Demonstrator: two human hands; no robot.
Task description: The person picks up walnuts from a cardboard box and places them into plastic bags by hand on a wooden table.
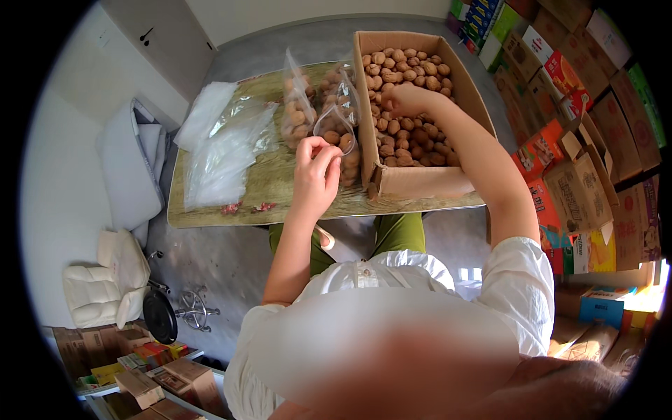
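Observation:
My left hand (316,175) pinches the rim of a clear plastic bag (350,157) partly filled with walnuts, which stands upright at the table's near side. Inside the open cardboard box (427,183) to the right, my right hand (406,101) reaches down among loose walnuts (413,143). Its fingers are curled closed, and whatever they grip is hidden. Behind the held bag stand two more clear bags of walnuts, a left one (297,112) and a right one (334,89).
Flat clear plastic bags (227,161) lie piled on the left of the patterned table (280,199). Stacked cartons (581,196) line the right side. A white chair (108,280) and a grey folded pad (131,168) are at the left, with boxes on a shelf (189,381) below.

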